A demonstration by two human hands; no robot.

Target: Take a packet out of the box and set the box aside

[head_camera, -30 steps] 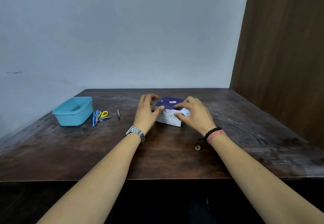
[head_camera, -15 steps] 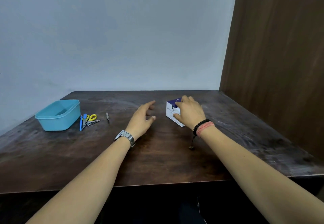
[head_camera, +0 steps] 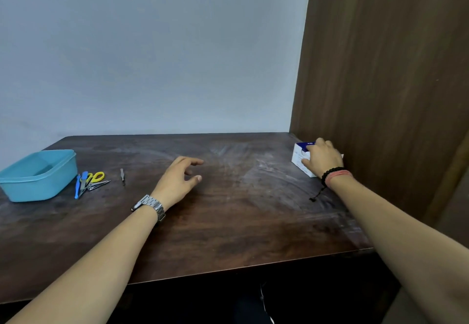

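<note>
A dark brown wooden worktop (head_camera: 228,222) with streaky grain and pale, dusty scuff marks across its middle. Behind it, a plain pale blue-grey wall (head_camera: 152,57); to the right, a brown wood-grain panel (head_camera: 393,69). At the left stands a rectangular turquoise plastic tub (head_camera: 38,175). Beside it lie small scissors with yellow handles (head_camera: 96,177), a bright blue plastic tool (head_camera: 77,188), and silver metal nail clippers (head_camera: 97,185); a thin grey metal pick (head_camera: 122,175) lies apart. At the far right is a small white cardboard box with a dark blue top (head_camera: 299,156). The left wrist wears a silver metal link watch (head_camera: 149,205); the right wrist wears a black bead bracelet (head_camera: 330,172) and a pinkish-red band (head_camera: 338,176).
</note>
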